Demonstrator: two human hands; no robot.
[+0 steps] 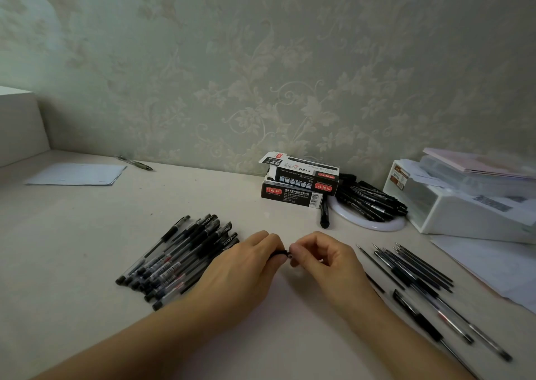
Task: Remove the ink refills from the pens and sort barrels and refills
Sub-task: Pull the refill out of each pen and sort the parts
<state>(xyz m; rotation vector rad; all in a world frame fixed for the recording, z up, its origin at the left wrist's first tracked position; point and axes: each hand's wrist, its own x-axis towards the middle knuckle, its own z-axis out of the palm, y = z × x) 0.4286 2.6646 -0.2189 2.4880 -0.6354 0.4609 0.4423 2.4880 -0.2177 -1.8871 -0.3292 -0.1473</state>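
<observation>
Both hands meet at the middle of the desk around one black pen (280, 254). My left hand (246, 266) is closed around its barrel, which is mostly hidden in my fist. My right hand (322, 259) pinches the pen's exposed end between thumb and fingers. A pile of several capped gel pens (177, 260) lies to the left of my left hand. To the right lie several thin bare refills (414, 266) side by side. Nearer the front right edge are a few pens or barrels (452, 324), blurred.
Two stacked black pen boxes (298, 183) stand at the back against the wall, with a heap of black markers on a white round lid (374, 224) beside them. A white plastic bin (464, 211) and papers (493, 266) fill the right side. A paper sheet (75, 174) and a lone pen (136, 163) lie far left.
</observation>
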